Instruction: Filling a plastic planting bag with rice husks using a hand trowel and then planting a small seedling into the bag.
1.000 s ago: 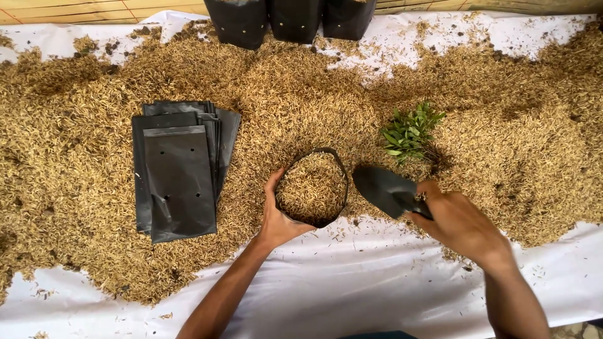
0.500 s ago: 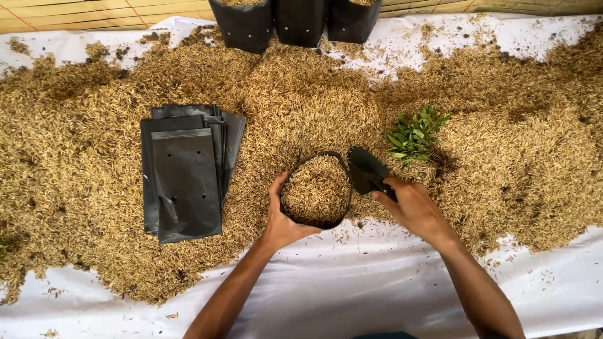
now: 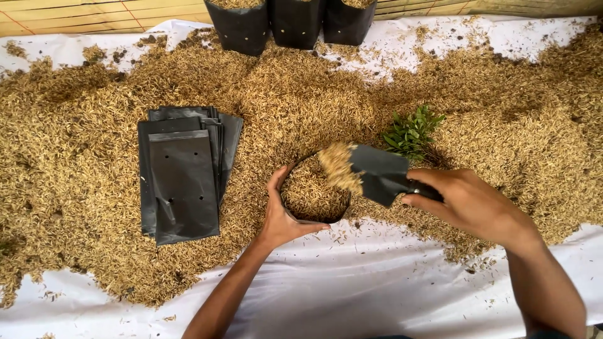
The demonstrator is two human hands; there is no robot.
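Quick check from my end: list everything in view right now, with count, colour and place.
open grow bag: one, black, centre, part filled with husk
scoop: one, black, tipped over the bag, husk spilling off
flat bags: one stack, black, left
filled bags: three, black, top edge
seedling: one, green, right of centre
husk heap: golden-brown, across the sheet
sheet: white, underneath
left hand: gripping bag rim
right hand: holding scoop handle
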